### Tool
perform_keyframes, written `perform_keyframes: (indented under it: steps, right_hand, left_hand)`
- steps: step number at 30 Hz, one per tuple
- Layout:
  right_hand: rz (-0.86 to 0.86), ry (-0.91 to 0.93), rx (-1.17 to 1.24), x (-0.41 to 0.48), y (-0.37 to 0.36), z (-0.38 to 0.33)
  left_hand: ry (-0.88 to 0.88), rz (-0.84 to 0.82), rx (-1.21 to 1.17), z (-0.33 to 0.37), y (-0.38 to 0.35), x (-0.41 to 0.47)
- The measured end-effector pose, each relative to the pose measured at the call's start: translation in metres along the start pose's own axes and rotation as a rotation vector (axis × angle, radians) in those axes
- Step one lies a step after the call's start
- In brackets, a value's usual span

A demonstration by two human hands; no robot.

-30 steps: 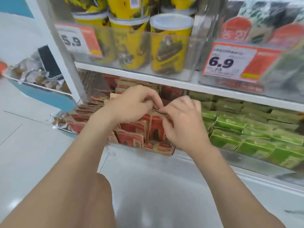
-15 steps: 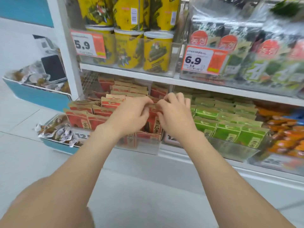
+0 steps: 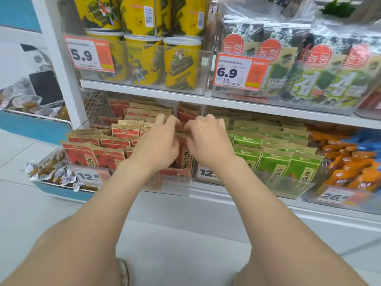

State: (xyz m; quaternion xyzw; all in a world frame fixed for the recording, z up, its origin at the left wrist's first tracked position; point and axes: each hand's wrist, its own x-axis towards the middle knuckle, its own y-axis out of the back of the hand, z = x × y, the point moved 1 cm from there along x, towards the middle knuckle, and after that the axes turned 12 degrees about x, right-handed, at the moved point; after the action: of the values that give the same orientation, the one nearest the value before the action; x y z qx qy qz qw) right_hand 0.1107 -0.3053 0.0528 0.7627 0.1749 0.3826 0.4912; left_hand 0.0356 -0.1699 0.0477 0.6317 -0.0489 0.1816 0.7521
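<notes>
L hand + R hand fingers curled, pinching red packets.

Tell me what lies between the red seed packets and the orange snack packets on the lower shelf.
Rows of green seed packets lie there, shown in the head view.

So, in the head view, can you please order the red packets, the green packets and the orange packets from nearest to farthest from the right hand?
1. red packets: directly at the right hand, whose fingers pinch their tops.
2. green packets: just to the right of that hand, in the same row.
3. orange packets: at the far right, beyond the green ones.
</notes>
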Motion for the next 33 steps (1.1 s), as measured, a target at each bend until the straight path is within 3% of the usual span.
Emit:
perform_keyframes:
  steps: [13,23,25,29,33]
  right_hand:
    - [-0.057,-0.078,0.140,-0.008,0.005,-0.007]
    - [-0.115,-0.086,0.014,-0.019,0.004,-0.008]
    - [-0.039,-0.056,0.059,-0.016,0.005,-0.004]
    - [0.263,-0.105,0.564,-0.011,0.011,0.003]
    - [0.541,-0.141,0.852,-0.009,0.026,-0.004]
  left_hand:
    - [0.014,0.076,0.022,-0.002,-0.003,0.000]
    - [0.110,0.090,0.053,0.002,-0.008,-0.012]
    - [0.137,0.122,0.009,0.000,-0.006,-0.012]
    - [0.112,0.318,-0.323,0.004,0.006,-0.010]
    - [0.108,0.341,-0.491,0.013,0.013,-0.010]
